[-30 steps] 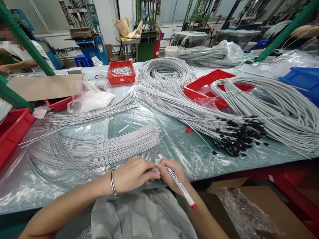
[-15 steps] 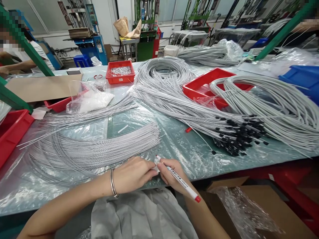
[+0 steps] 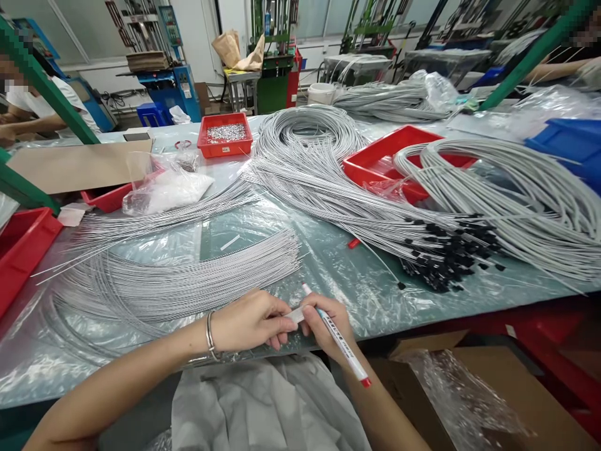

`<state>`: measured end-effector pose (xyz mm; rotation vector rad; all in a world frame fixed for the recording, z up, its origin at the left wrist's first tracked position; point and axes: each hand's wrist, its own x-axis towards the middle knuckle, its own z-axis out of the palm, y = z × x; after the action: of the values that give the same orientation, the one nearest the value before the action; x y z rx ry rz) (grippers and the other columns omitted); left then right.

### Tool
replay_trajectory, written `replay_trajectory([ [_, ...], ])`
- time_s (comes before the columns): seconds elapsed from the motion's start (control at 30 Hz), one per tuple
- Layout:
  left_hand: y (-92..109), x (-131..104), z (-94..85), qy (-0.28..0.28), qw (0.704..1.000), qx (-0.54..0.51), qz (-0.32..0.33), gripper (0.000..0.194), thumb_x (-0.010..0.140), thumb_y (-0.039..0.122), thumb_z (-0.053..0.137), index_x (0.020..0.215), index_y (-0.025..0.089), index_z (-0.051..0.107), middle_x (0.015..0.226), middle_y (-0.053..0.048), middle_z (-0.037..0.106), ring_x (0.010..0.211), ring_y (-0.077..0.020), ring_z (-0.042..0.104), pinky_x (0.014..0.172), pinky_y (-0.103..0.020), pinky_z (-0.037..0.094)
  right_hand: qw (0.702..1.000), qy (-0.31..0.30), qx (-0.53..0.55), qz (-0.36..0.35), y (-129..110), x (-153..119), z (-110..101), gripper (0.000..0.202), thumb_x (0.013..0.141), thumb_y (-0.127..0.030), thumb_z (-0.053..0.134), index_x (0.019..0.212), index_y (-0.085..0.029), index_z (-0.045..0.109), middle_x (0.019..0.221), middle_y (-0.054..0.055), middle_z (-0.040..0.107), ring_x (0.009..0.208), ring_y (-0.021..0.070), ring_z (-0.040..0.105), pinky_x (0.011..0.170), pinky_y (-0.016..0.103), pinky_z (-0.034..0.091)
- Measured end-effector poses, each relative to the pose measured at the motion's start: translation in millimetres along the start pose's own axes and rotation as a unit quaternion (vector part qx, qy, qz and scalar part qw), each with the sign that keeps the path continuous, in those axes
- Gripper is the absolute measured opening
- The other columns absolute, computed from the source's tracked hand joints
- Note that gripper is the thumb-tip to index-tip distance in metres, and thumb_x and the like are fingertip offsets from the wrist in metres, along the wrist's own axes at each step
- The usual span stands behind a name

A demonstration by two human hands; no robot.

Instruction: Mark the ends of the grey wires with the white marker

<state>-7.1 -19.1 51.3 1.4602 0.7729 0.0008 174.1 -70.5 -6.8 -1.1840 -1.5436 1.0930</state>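
Observation:
My left hand [image 3: 256,321] pinches one end of a small whitish strip [image 3: 297,314] at the table's front edge. The thumb and fingers of my right hand [image 3: 326,322] meet the strip's other end, and the same hand holds a white marker pen [image 3: 342,343] with a red end. The pen slants, its tip pointing up and away from me past the fingers. Just beyond my left hand lies a fanned bundle of thin grey wires [image 3: 201,275]. Another small white strip [image 3: 230,242] lies behind that bundle.
Beyond are a large wire bundle with black ends [image 3: 451,250], a thicker cable coil [image 3: 516,194], a red tray of small metal parts [image 3: 225,149], another red tray [image 3: 361,164] and a plastic bag [image 3: 166,191]. An open carton [image 3: 511,388] stands below at right.
The strip between my hands now shows more. My right hand and the pen have shifted slightly, the pen tip moving right and up. More of my left fingers shows below the strip.

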Motion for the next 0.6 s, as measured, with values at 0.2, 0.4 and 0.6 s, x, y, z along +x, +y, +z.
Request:
replay_trajectory([
  [0.2, -1, 1, -13.0, -0.004, 0.997, -0.073, -0.006, 0.033, 0.086, 0.038, 0.051, 0.078, 0.007, 0.057, 0.072, -0.008, 0.062, 0.063, -0.0130, 0.061, 0.058, -0.020, 0.049, 0.989, 0.073, -0.071, -0.112, 3, -6, 5, 0.036, 0.089, -0.014, 0.040, 0.123, -0.017, 0.052, 0.066, 0.001, 0.064, 0.062, 0.0134, 0.057, 0.067, 0.030, 0.047],
  [0.4, 5, 1, -14.6, -0.006, 0.993, -0.113, -0.009, 0.031, 0.085, 0.035, 0.054, 0.076, 0.006, 0.057, 0.072, -0.007, 0.061, 0.063, -0.0122, 0.061, 0.058, -0.020, 0.050, 0.984, 0.132, -0.064, -0.104, -3, -10, 28, 0.039, 0.088, -0.009, 0.041, 0.125, -0.017, 0.050, 0.056, -0.002, 0.060, 0.052, 0.0110, 0.056, 0.061, 0.026, 0.048],
  [0.6, 1, 3, -8.7, 0.007, 0.993, -0.119, 0.014, 0.033, 0.086, 0.037, 0.052, 0.079, 0.005, 0.057, 0.075, -0.009, 0.061, 0.065, -0.0116, 0.060, 0.058, -0.020, 0.050, 0.968, 0.150, -0.130, -0.150, -3, -12, 39, 0.055, 0.083, -0.001, 0.042, 0.134, -0.020, 0.040, 0.067, 0.000, 0.059, 0.056, 0.0105, 0.055, 0.059, 0.025, 0.047],
])
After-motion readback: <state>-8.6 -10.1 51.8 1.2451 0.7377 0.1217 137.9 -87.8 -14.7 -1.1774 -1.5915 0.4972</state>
